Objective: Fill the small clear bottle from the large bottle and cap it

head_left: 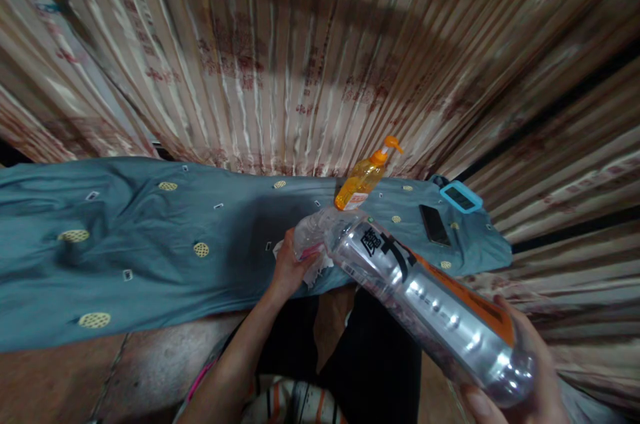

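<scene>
My right hand (530,364) is wrapped round the base end of a large clear plastic bottle (425,304) with a silver and orange label and black lettering. The bottle lies tilted, its neck end lower left of the pump bottle and pointing at my left hand (289,267). Closed in that left hand is a clear cup-like container (309,234) with a bit of pink showing; its exact kind is hard to make out. White tissue (320,271) hangs beneath it. Container and bottle neck overlap in view, so I cannot tell whether they touch.
On the blue-green cloth (240,211) with yellow fruit prints stands an orange pump bottle (363,181), close behind the container. A black phone (434,224) and a light-blue-framed device (461,197) lie to the right. Pleated curtains (280,77) hang behind and on the right.
</scene>
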Tool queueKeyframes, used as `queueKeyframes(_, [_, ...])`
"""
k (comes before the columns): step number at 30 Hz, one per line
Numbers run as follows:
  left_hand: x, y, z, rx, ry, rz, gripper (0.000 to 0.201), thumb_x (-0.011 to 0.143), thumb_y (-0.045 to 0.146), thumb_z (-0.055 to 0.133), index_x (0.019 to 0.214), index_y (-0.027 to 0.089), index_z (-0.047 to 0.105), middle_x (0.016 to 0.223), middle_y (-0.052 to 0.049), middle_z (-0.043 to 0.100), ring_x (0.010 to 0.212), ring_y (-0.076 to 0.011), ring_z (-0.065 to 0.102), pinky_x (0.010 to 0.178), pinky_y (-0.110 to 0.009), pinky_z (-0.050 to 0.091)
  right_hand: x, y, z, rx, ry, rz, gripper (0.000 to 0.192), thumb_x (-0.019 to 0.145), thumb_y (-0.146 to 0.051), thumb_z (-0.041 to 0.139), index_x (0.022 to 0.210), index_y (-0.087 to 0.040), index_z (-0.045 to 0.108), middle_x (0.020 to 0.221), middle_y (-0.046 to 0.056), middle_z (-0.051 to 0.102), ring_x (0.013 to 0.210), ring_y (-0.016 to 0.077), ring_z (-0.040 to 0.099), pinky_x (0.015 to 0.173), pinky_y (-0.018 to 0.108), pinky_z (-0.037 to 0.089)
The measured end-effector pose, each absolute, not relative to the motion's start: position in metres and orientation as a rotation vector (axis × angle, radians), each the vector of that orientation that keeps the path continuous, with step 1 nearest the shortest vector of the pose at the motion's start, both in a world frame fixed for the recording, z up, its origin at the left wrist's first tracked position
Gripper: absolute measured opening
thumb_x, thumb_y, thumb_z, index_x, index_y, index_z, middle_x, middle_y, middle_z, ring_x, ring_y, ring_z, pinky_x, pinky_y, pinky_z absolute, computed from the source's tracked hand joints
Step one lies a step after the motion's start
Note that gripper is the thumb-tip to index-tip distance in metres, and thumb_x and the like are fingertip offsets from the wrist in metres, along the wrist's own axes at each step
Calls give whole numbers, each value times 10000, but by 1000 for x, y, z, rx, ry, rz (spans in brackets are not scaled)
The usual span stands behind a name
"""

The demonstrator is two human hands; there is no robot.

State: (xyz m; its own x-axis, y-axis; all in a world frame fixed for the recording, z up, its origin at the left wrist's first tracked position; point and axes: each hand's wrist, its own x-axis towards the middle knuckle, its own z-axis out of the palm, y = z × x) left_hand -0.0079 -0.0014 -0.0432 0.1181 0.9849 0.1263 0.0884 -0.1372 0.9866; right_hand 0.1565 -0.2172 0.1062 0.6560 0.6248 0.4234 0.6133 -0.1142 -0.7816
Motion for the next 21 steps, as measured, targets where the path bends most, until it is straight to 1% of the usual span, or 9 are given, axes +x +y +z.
queueKeyframes(3, [-7,-1,-43,1425,1120,1186,550,674,404,779,1132,205,549,1077,-55,722,1019,-267,701,925,-408,546,160,-218,105,-1789,-996,3,959,749,-705,721,1524,-204,458,1448,142,556,1301,415,529,1078,495,388])
queueKeyframes(7, [-9,-1,-43,1446,1118,1184,550,675,393,785,1141,211,556,1081,-51,717,1028,-268,699,933,-406,544,166,-218,105,-1792,-1109,-63,895,794,-664,699,1525,-208,460,1395,125,583,1242,383,559,1018,459,424])
queueKeyframes(12, [-9,0,-45,1467,1134,1186,553,670,369,794,1144,209,560,1072,-46,714,1030,-271,699,928,-407,549,166,-217,103,-1712,-1056,-10,891,775,-640,739,1523,-241,466,1389,106,581,1264,375,536,1071,465,371])
queueKeyframes(17, [-9,0,-47,1454,1127,1193,552,668,339,793,1147,212,551,1085,-43,719,1033,-261,699,941,-404,545,166,-215,103,-1695,-1061,-8,871,761,-645,755,1502,-265,499,1411,104,584,1297,380,535,1078,472,394])
queueKeyframes(21, [-8,0,-48,1456,1097,1199,544,683,355,787,1149,214,544,1092,-45,718,1038,-260,696,945,-409,542,169,-215,105,-1723,-1104,-19,887,778,-650,731,1525,-250,466,1397,118,590,1264,385,557,1069,495,404])
